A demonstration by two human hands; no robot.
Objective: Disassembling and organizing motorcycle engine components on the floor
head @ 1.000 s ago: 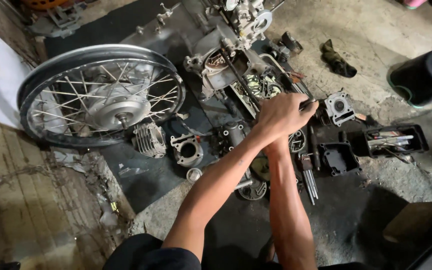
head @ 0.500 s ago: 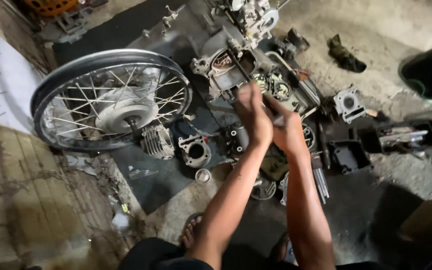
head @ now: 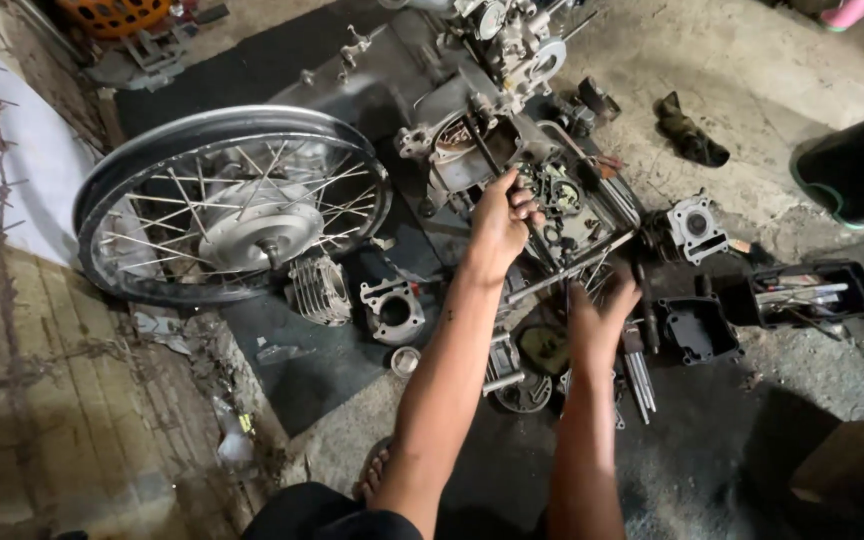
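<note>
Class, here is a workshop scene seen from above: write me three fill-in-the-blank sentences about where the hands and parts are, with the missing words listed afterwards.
1. The left hand rests on the opened ____.
2. The spoked ____ lies on the floor to the left of the engine.
3. The right hand hovers with its fingers ____ above the loose parts on the floor.

Missing words: engine; wheel; spread

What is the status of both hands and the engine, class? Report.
Left hand closed around thin metal rod on grey metal engine block. Right hand open over loose parts. Spoked wheel lies alongside.
</note>
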